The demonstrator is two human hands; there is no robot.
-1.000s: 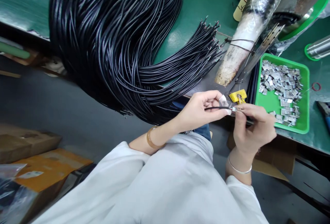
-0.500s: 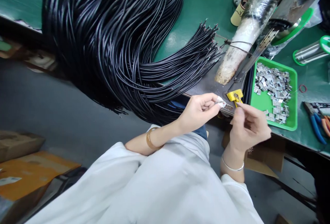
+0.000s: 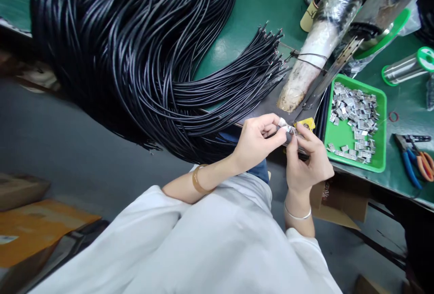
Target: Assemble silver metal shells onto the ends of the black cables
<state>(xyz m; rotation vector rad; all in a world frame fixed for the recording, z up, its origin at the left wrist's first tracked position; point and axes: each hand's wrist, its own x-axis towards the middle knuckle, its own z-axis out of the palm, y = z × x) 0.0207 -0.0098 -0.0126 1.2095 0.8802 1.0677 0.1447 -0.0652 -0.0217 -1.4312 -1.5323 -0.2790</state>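
My left hand is closed in a pinch at the table edge, with white tape round its index fingertip. Between its finger and thumb sits a small silver metal connector piece. My right hand meets it from the right, thumb and index closed at the other end of the same piece; anything else between these fingertips is too small to make out. Just behind the right fingers lies a yellow piece, partly covered by them. A green tray of loose silver connector pieces stands right of my right hand.
A large bundle of black cables covers the table's left and hangs over its edge. A wrapped white tube slants down behind my hands. Right of the tray lie pliers and a solder wire spool. Cardboard boxes stand below left.
My right hand has moved left from the yellow piece to the connector piece, so both hands' fingertips now meet there. My left hand keeps its pinch. The whole view has shifted slightly.
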